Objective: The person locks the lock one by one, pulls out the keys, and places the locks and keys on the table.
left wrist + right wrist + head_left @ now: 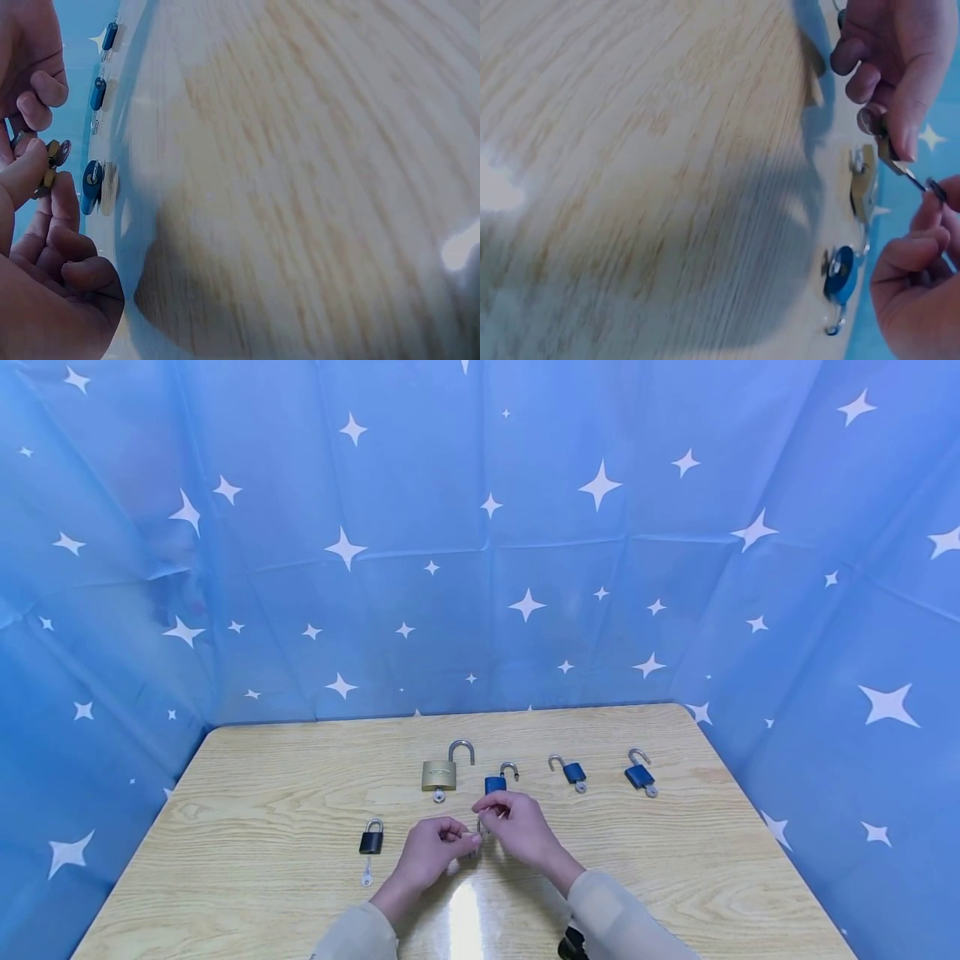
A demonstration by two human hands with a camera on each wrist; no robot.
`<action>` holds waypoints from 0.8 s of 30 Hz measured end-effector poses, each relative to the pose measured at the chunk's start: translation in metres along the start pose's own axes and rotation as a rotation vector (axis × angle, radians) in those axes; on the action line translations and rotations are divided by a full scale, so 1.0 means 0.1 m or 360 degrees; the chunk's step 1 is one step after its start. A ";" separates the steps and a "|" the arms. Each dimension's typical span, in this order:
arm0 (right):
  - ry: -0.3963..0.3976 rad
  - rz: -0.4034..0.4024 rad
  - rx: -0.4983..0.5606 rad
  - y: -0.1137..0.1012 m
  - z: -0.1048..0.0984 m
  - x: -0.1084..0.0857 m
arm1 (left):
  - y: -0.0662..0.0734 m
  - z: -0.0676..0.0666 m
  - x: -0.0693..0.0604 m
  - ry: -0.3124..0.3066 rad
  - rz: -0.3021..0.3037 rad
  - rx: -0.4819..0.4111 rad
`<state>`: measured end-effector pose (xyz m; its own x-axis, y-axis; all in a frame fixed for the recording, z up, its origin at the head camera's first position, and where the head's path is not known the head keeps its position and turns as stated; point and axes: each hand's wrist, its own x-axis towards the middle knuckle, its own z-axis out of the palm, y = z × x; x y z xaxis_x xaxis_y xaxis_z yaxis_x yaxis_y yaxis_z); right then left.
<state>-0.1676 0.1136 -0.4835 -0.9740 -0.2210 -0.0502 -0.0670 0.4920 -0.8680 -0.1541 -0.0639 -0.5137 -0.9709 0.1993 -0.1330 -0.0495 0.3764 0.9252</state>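
Pale sleeves (630, 914) come in at the bottom edge of the head view, hands meeting at lower centre, above the wood-look surface (247, 835). Left hand (435, 850): thumb and index closed on the body of a small brass padlock (886, 150), other fingers curled loosely. Right hand (521, 828): thumb and index tips nearly together, pinching the far end of its shackle (480, 825); other fingers bent, holding nothing else. Key relation: padlock sits between the two sets of fingertips, body on the left-hand side, long axis running from the left fingers up toward the right ones; both hands equally near, each at one end. Round key head (869, 120) sticks out at the body end, away from the right fingers. Shackle locked or released: too small to tell. Around them: black padlock (371, 842) with key at lower left, shackle looks seated; big brass padlock (438, 776) upper left of the hands, shackle swung out; blue padlock (495, 784) just above the right hand, partly covered; two more blue padlocks (574, 773) off to the right, shackles out, keys in.
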 end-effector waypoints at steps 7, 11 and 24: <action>-0.0149 0.0040 0.0155 -0.03 -0.06 0.00 | 0.02 -0.01 -0.01 -0.0011 -0.0003 -0.0061; -0.0239 0.0025 0.0212 -0.03 -0.10 0.00 | 0.02 -0.02 0.00 -0.0024 -0.0015 -0.0103; -0.0072 -0.0136 0.0069 -0.04 -0.04 0.03 | 0.05 0.01 -0.01 0.0022 -0.0008 -0.0073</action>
<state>-0.1706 0.1143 -0.4787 -0.9542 -0.2991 0.0037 -0.1392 0.4332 -0.8905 -0.1527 -0.0612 -0.5089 -0.9737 0.1848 -0.1332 -0.0649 0.3353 0.9399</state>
